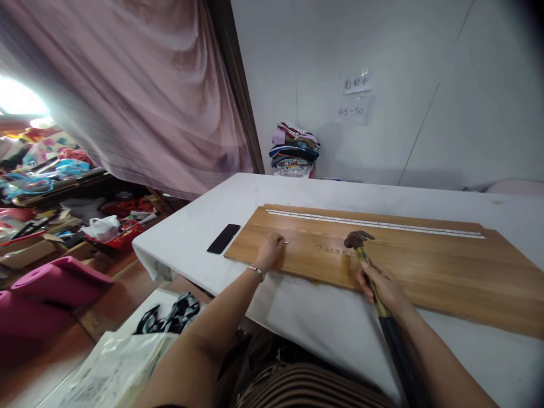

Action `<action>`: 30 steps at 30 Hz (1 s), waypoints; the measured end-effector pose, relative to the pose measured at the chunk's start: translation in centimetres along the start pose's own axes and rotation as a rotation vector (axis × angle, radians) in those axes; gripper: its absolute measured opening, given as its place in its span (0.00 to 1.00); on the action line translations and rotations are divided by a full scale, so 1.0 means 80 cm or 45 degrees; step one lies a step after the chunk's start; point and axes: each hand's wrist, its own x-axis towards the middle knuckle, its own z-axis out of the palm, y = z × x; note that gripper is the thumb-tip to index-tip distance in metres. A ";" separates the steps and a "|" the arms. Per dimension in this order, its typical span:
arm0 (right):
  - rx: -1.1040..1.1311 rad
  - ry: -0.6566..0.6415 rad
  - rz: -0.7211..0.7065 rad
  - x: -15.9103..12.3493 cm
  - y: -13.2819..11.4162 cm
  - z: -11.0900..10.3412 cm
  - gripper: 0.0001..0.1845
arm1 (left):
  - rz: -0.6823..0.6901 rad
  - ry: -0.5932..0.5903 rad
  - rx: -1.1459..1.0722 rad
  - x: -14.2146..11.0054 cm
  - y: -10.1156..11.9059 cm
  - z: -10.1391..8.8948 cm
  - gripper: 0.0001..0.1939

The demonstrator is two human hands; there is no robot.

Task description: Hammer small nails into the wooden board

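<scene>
While one hammer [385,317] is gripped by the right hand [385,286], its fingers closed around the handle below the metal head, one thin, shiny nail [286,242] is pinched between the closed fingers of the left hand [270,253], in the head view. Both hands are held over one wooden board [442,260], which is laid flat on the white-covered desk [208,204]. Between nail and hammer head, a row of small marks [332,249] can be seen on the board; whether they are nails or holes cannot be told, nor can they be counted surely. Two pale strips [374,222] are set along the board's far side. One black phone [223,238] is placed just beside its left end. Part of the board is covered by the hammer head and the right hand. Behind the desk, one pile of folded cloths [294,150] is stacked near the wall, where two paper notes [357,85] are fixed.
</scene>
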 end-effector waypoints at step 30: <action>0.053 0.004 -0.016 -0.001 -0.001 -0.001 0.29 | -0.216 -0.097 0.076 0.001 0.008 -0.015 0.10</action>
